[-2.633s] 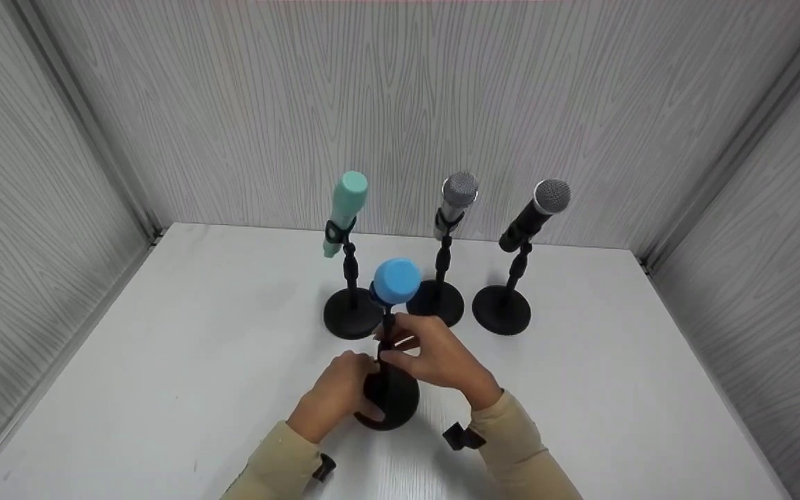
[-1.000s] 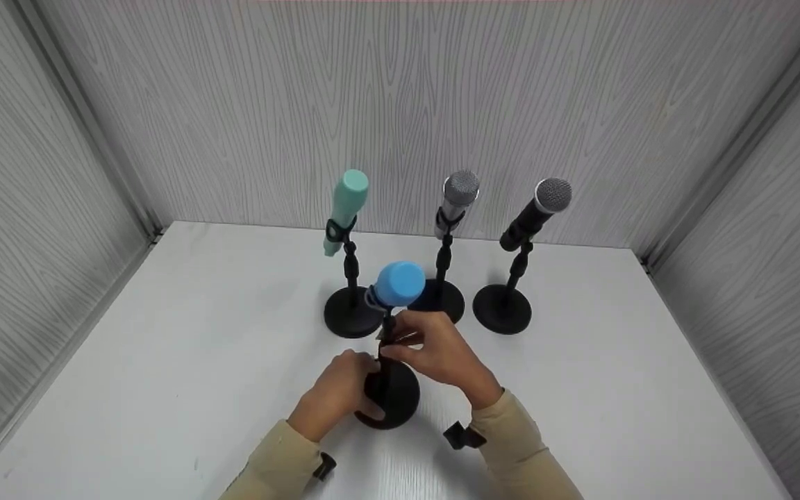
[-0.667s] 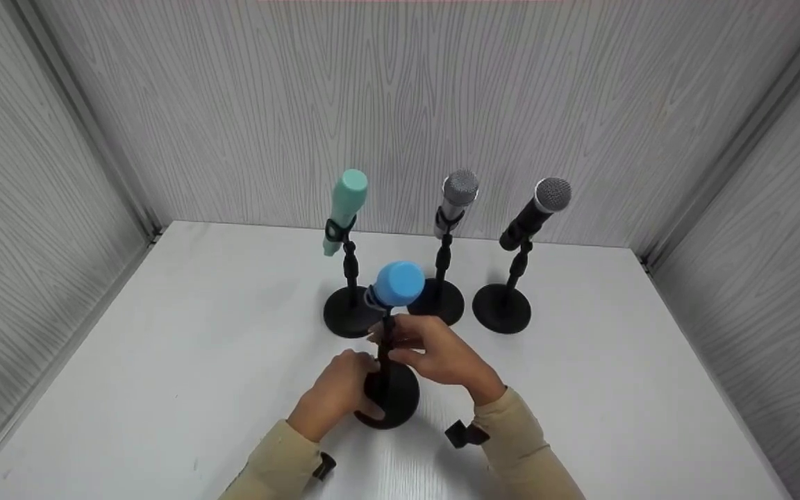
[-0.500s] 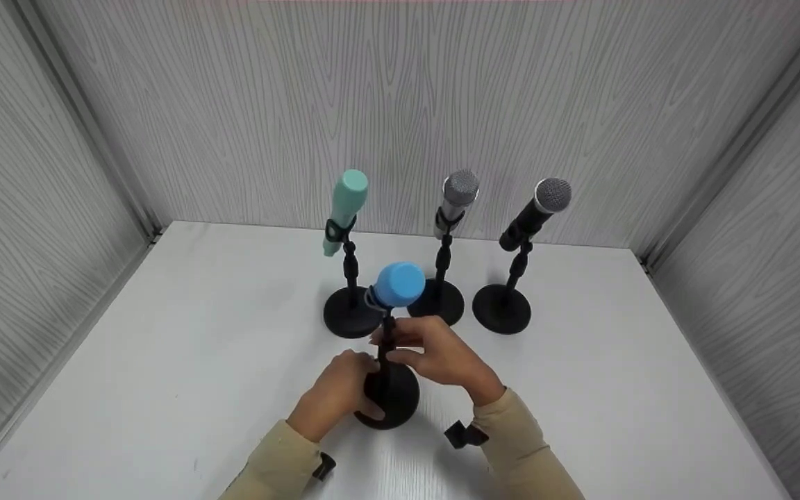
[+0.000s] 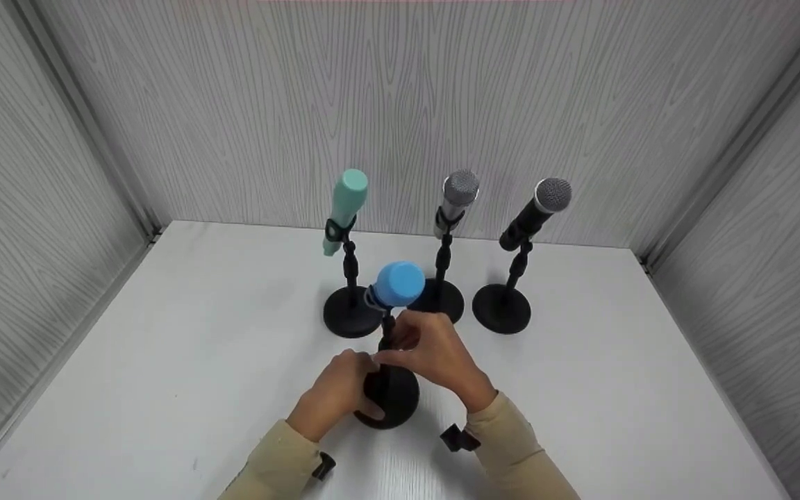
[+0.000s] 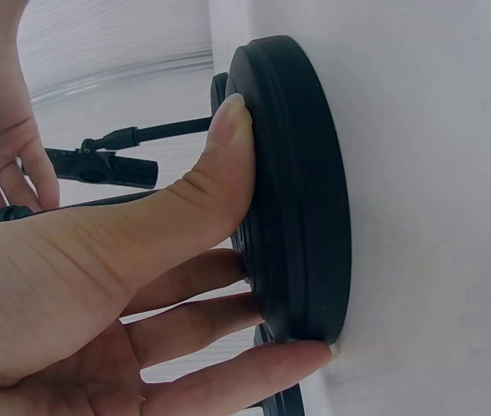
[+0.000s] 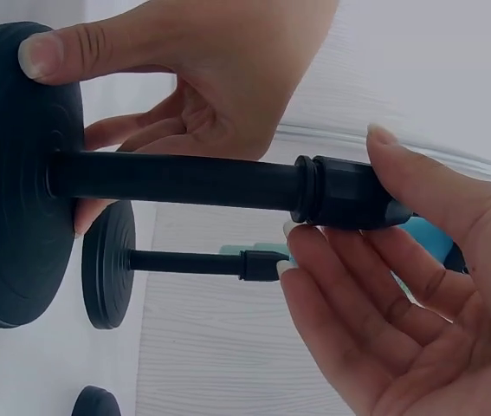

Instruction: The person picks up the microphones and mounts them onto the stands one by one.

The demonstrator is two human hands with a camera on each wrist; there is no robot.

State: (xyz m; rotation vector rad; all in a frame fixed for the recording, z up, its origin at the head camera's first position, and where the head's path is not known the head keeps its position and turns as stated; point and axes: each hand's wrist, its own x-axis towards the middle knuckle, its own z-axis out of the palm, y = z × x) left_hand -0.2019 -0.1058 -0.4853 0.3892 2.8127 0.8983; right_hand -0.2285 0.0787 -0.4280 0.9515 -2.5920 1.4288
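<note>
A microphone with a blue head (image 5: 401,283) sits in the clip of a black desktop microphone stand (image 5: 400,397) at the front middle. My left hand (image 5: 334,392) grips the round base of that stand. In the left wrist view the thumb lies on the base's upper face (image 6: 288,191) and the fingers reach round its rim. My right hand (image 5: 435,354) pinches the ribbed collar (image 7: 349,192) at the top of the thick lower tube (image 7: 176,180), thumb on one side and fingers on the other. Most of the blue microphone's body is hidden behind its head.
Behind stand three more desktop stands, holding a mint-green microphone (image 5: 349,198), a silver microphone (image 5: 457,194) and a black microphone with a grey mesh head (image 5: 535,212). The white table (image 5: 198,361) is enclosed by grey wood-grain panels (image 5: 400,104) at the back and sides.
The right hand's fingers have opened a little and closed again round the collar, the hand now turned slightly left. The blue head has shifted slightly right since the earliest frame. The left hand stays put.
</note>
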